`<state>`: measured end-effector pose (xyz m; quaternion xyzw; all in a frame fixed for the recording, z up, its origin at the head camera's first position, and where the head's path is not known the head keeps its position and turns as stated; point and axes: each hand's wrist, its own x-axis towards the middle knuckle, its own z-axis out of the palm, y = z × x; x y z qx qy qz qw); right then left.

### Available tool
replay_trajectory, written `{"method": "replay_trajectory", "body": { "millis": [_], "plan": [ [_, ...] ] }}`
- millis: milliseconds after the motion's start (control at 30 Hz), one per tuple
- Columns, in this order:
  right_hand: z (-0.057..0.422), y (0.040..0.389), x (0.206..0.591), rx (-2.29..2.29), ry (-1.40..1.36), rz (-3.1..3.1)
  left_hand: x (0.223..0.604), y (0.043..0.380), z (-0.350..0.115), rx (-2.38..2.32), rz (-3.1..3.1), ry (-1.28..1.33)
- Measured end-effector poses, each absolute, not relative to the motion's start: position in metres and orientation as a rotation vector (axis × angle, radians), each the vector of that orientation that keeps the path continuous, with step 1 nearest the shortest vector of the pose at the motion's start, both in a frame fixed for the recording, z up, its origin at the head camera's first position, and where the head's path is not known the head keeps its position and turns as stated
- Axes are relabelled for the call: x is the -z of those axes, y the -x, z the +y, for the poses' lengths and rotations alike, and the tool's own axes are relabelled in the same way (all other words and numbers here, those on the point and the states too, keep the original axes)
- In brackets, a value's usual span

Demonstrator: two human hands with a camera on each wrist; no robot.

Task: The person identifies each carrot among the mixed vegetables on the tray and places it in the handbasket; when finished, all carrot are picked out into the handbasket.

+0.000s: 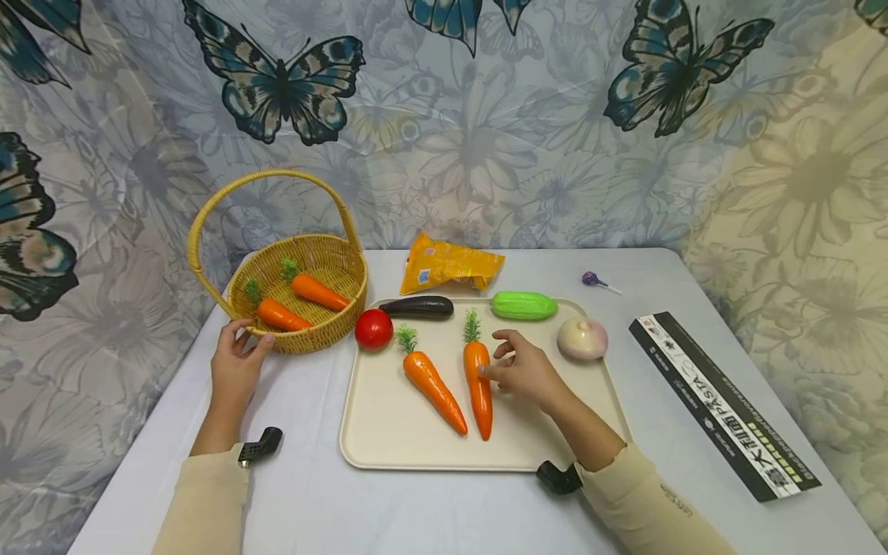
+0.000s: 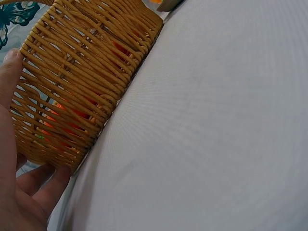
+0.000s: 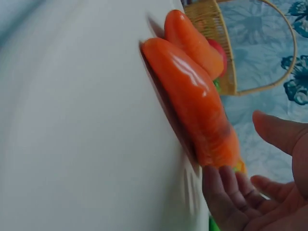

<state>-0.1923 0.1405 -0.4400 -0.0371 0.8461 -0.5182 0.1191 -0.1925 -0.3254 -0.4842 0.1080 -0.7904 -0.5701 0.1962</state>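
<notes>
At the left, my left hand (image 1: 236, 362) grips the near side of a yellow wicker basket (image 1: 326, 339); in the left wrist view its thumb lies at the woven wall and its fingers at the lower edge. Two carrots, one nearer (image 1: 283, 315) and one farther (image 1: 319, 293), lie inside. My right hand (image 1: 527, 372) is beside the right-hand carrot (image 1: 479, 389) on a cream tray (image 1: 402, 455). In the right wrist view, thumb and fingers stand apart around the top end of that carrot, not closed on it. Another carrot (image 1: 435, 389) lies to its left.
A tomato (image 1: 373, 330), an eggplant (image 1: 423, 307), a green cucumber-like vegetable (image 1: 524, 305) and an onion (image 1: 582, 339) lie along the tray's edges. Behind are an orange snack bag (image 1: 451, 264) and a lollipop (image 1: 591, 279). A long black pasta box (image 1: 721, 405) lies right.
</notes>
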Motion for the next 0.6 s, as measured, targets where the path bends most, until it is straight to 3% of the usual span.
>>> {"method": "replay_trajectory", "body": {
  "millis": [600],
  "plan": [
    [0.126, 0.184, 0.452, 1.173, 0.083, 2.595, 0.485, 0.191, -0.325, 1.603, -2.210, -0.313]
  ]
}}
